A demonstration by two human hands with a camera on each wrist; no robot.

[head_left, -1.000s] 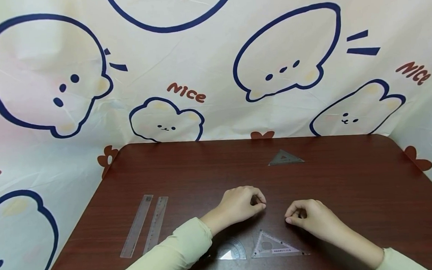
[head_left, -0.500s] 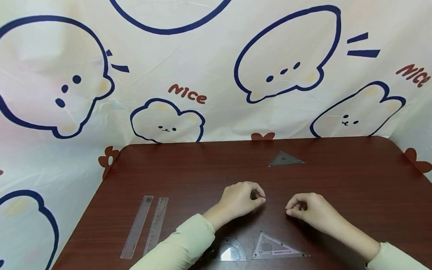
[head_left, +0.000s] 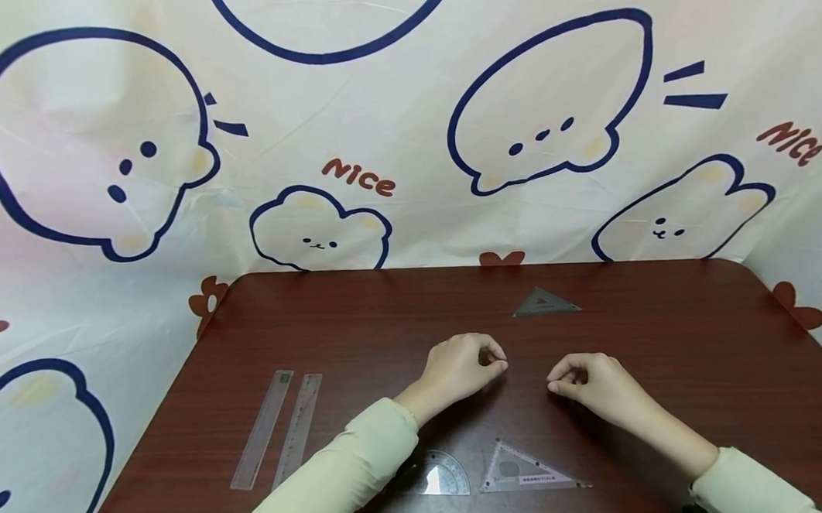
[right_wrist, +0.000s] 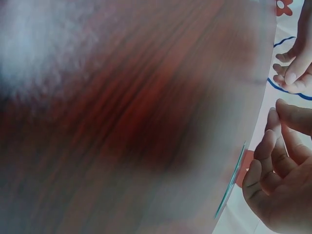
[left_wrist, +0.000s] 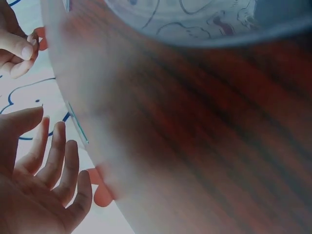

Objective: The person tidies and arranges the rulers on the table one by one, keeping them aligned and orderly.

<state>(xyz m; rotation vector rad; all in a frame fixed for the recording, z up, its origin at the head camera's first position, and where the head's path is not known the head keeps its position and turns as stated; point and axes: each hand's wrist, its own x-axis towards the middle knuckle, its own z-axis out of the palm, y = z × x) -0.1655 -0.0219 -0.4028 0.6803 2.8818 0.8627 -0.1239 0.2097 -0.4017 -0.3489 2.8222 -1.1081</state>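
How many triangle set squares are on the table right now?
2. One dark triangle set square lies at the far side; one clear triangle set square lies at the near edge beside the protractor.

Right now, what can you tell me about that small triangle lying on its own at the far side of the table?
The far triangle is a small set square of greyish, see-through plastic with a reddish mark near its middle. It lies flat on the dark red-brown wooden table, point towards the printed cloth backdrop. Nothing touches it; both hands are nearer the person, the right hand closest.
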